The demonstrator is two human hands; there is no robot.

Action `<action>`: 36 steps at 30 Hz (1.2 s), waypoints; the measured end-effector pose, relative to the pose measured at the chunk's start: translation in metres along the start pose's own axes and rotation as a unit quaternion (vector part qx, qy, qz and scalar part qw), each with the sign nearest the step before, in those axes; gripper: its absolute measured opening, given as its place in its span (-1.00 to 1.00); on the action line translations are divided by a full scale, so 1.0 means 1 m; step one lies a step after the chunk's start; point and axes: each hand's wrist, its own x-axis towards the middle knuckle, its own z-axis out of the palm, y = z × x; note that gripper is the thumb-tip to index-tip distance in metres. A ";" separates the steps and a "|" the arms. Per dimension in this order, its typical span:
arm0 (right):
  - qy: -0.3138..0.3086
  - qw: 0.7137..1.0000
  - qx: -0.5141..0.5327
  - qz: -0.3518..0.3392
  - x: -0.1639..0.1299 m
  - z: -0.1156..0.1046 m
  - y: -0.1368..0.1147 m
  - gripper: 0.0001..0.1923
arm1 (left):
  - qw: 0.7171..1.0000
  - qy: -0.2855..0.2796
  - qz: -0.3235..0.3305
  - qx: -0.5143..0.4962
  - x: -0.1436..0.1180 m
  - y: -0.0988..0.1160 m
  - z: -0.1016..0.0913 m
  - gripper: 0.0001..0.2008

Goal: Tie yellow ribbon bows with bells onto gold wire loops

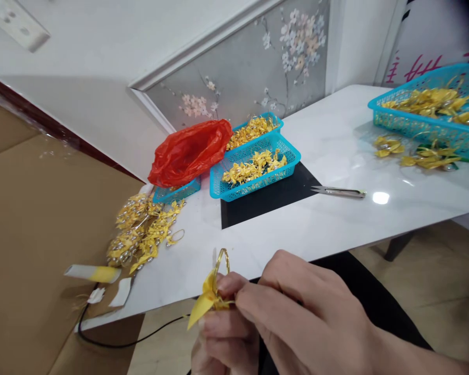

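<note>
A yellow ribbon flower (203,306) with a looped gold cord (221,256) is held up in front of the table's near edge. My left hand (229,338) grips it from below, thumb and fingers closed around its base. From the right, my right hand (310,307) pinches a thin strand at the flower's base; its fingertips touch those of my left hand. The exact spot where the fingertips meet is partly hidden.
Thread snips (338,192) lie on the white table (336,140). Blue baskets (256,192) (379,104) hold yellow flowers, and a red plastic bag (189,153) covers another. Finished-looking flowers (154,234) are piled left, near a cardboard box (19,234) and black cable (113,346).
</note>
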 end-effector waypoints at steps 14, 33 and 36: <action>-0.009 1.000 -0.005 0.008 -0.003 0.003 0.000 -0.59 | 0.998 -0.002 0.037 0.043 0.001 -0.001 0.002 -0.70; 0.028 0.999 -0.027 -0.023 -0.002 0.007 0.000 -0.69 | 0.999 0.006 0.025 0.038 0.001 -0.001 -0.001 -0.61; 0.020 0.999 -0.017 -0.018 -0.003 0.008 0.001 -0.69 | 0.999 0.008 0.027 0.036 0.001 -0.001 -0.001 -0.61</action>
